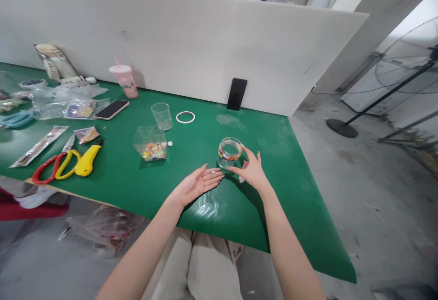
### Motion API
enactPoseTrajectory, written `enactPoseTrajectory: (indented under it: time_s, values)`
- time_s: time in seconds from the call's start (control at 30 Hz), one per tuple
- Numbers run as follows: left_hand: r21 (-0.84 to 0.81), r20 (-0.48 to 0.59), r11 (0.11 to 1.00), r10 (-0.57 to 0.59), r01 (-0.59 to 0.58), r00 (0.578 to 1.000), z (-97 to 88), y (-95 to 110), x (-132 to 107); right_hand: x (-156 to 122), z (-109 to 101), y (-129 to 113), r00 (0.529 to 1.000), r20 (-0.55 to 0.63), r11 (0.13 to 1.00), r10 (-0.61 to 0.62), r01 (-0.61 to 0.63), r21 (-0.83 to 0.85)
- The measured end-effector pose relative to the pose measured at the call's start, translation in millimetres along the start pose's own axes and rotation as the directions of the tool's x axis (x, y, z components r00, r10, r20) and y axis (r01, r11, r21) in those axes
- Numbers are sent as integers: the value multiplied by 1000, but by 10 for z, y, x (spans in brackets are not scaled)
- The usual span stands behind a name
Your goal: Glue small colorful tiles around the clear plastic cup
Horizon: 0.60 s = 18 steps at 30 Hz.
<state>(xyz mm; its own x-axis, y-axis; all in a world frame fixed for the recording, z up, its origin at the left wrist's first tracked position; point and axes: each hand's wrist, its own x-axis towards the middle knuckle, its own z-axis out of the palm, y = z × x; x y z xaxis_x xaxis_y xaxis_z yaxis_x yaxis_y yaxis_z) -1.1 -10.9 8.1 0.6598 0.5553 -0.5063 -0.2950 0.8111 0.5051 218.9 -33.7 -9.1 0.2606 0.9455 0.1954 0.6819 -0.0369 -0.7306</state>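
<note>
My right hand grips a small clear glass jar from its right side, thumb low and fingers behind. A band of coloured pieces runs around the jar near its top. Palm up, my left hand lies just left of the jar with its fingers stretched out. On those fingers rests a tiny whitish square piece. A pinkish scrap shows by my right hand, partly hidden. To the left stands a clear angular container with many small coloured pieces in its bottom.
Behind that container are a clear cup and a white ring. A phone leans on the white partition. Scissors, a yellow-handled cutter, another phone and a pink tumbler occupy the left side.
</note>
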Motion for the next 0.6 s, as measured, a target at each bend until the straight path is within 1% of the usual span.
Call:
enactPoseTrajectory:
  time_s: [0.1, 0.2, 0.3, 0.37, 0.47, 0.6]
  values:
    - [-5, -14, 1000, -1, 1, 1000, -5, -2, 12, 95, 73, -67, 991, 133, 998, 18, -26, 62]
    - [-11, -7, 1000, 3, -3, 1000, -34, -8, 30, 175, 130, -103, 984, 177, 996, 39, -53, 75]
    - [-25, 14, 1000, 5, -4, 1000, -56, -9, 45, 208, 180, -105, 986, 150, 991, 68, -84, 101]
    - [-29, 7, 1000, -1, 2, 1000, -57, -5, 50, 196, 199, -100, 992, 108, 989, 64, -78, 126]
    - [-30, -23, 1000, -2, 1, 1000, -41, 3, 49, 145, 196, -109, 999, 49, 990, 11, -17, 142]
    - [-47, -57, 999, 16, -19, 998, -17, 10, 41, 74, 168, -160, 996, 12, 988, -83, 81, 130]
